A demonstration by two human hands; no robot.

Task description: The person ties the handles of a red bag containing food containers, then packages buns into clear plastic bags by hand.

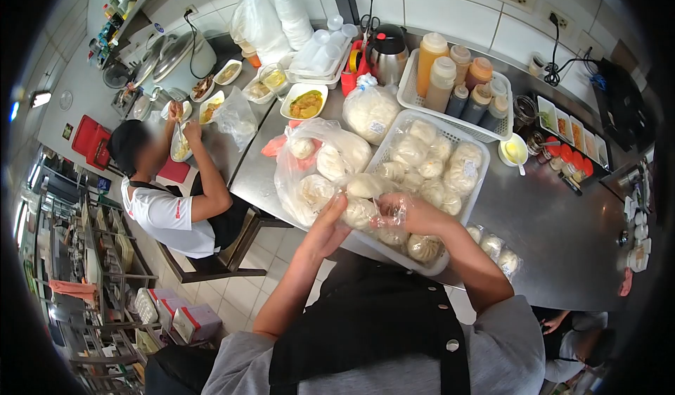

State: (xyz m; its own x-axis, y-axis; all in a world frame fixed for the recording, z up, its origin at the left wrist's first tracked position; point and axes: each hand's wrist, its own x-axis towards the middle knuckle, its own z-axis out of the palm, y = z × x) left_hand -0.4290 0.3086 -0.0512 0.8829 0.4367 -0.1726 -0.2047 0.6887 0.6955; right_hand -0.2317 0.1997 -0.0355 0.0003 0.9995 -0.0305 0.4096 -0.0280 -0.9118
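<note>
Between my two hands is a steamed bun [359, 213] in a clear plastic bag, held over the near left edge of a white basket [460, 220]. My left hand [328, 227] supports the bun from the left, thumb up along its side. On the other side, my right hand [416, 216] has its fingers closed on the clear bag [391, 211]; its fingertips are partly hidden by shiny film. Several bagged buns [422, 149] fill the basket. Left of it lies a large open plastic bag [285, 177] with more white buns [336, 161] inside.
A tray of squeeze bottles [441, 82] and a steel thermos [387, 54] stand behind. Bagged buns [508, 260] lie right of the basket, near the steel table's [541, 254] front edge. A co-worker [172, 212] sits at the left with food bowls; another person [573, 346] is at lower right.
</note>
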